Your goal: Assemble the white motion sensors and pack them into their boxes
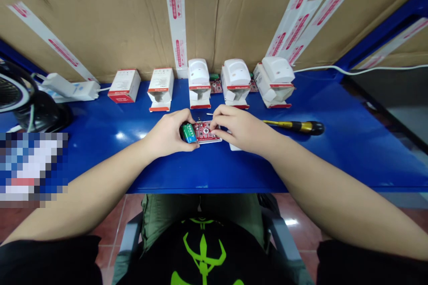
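A small red circuit board (pixel 202 131) in a white base lies on the blue table (pixel 334 151), with a green battery (pixel 189 133) at its left end. My left hand (pixel 169 133) is closed around the battery end of the board. The fingers of my right hand (pixel 239 128) are pinched together on the board's right edge. Something white shows under my right hand, mostly hidden.
A screwdriver (pixel 294 126) with a yellow and black handle lies just right of my hands. Three white sensor units (pixel 236 73) stand on small boxes at the back, two closed boxes (pixel 160 83) to their left. A black fan (pixel 20 98) stands at far left; cardboard boxes behind.
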{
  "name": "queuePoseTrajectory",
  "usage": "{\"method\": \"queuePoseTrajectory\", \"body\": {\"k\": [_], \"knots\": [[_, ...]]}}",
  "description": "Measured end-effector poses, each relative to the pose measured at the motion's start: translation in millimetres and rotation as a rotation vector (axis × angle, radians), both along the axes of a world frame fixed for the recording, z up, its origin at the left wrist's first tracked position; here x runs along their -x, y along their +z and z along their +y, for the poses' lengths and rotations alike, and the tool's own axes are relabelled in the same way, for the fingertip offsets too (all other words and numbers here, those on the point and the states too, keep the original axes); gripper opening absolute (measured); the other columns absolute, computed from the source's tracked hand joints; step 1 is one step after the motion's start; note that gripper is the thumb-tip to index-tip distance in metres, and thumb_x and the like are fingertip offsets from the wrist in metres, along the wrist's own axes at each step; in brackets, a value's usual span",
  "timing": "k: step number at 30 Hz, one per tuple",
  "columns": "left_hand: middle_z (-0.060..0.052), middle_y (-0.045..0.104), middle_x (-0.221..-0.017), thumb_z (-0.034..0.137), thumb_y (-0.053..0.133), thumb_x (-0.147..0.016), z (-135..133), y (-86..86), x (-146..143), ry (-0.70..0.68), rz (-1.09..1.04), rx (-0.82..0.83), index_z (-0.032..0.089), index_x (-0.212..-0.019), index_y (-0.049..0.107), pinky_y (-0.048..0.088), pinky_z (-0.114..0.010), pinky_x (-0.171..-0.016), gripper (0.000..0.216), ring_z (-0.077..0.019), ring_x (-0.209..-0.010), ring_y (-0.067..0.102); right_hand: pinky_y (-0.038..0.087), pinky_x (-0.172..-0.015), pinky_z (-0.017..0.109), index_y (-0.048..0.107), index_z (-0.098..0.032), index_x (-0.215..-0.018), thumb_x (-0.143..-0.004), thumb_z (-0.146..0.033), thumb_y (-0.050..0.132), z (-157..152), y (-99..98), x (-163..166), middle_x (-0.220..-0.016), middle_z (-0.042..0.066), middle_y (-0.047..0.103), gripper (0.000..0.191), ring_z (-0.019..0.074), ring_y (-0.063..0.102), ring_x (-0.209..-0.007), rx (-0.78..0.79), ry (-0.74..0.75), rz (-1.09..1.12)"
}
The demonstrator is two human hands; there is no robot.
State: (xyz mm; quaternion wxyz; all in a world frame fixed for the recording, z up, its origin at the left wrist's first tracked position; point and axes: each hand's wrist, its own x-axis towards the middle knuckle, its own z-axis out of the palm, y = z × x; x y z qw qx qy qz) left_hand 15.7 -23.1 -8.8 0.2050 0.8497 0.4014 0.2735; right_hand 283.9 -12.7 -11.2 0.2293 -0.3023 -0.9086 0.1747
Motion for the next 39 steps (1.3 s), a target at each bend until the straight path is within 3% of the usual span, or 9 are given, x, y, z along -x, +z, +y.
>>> {"method": "queuePoseTrajectory", "body": {"k": [5, 12, 31, 39], "knots": [[0.000, 0.077, -0.097, 0.029, 0.095, -0.068, -0.3, -0.6, -0.1, -0.016, 0.003, -0.002, 0.023, -0.099, 0.061, 0.059, -0.032, -0.078, 0.046, -0.0193, -0.083, 0.072, 0.058, -0.090, 0.038, 0.077, -0.019, -0.099, -0.105, -0.023, 0.061, 3.1, -1.5, -2.0, -0.111, 0.011, 0.070, 0.017, 0.0227, 0.067, -0.095, 0.006, 0.027, -0.003], [-0.008, 0.081, -0.121, 0.025, 0.096, -0.072, -0.9, -0.9, 1.2, -0.061, 0.004, 0.007, 0.021, -0.121, 0.071, 0.066, -0.039, -0.093, 0.055, -0.0259, -0.104, 0.079, 0.058, -0.091, 0.039, 0.079, -0.019, -0.100, -0.106, -0.023, 0.061, 3.5, -3.4, -1.2, -0.108, 0.011, 0.070, 0.019, 0.0236, 0.066, -0.095, -0.031, 0.042, -0.008], [-0.009, 0.083, -0.121, 0.030, 0.099, -0.073, 2.7, -1.9, 3.1, -0.059, 0.023, 0.024, 0.022, -0.121, 0.075, 0.067, -0.044, -0.100, 0.055, -0.0274, -0.105, 0.081, 0.058, -0.092, 0.041, 0.078, -0.020, -0.099, -0.107, -0.024, 0.059, 6.1, -5.1, -4.5, -0.108, 0.011, 0.070, 0.021, 0.0245, 0.065, -0.097, -0.059, 0.072, -0.008], [-0.008, 0.084, -0.120, 0.035, 0.099, -0.073, 5.1, -1.5, 4.7, -0.059, 0.017, 0.050, 0.022, -0.119, 0.076, 0.066, -0.043, -0.101, 0.053, -0.0265, -0.102, 0.081, 0.058, -0.092, 0.040, 0.077, -0.020, -0.100, -0.108, -0.025, 0.059, 4.5, -3.5, -3.7, -0.111, 0.011, 0.070, 0.021, 0.0241, 0.066, -0.098, 0.006, 0.039, -0.019]]}}
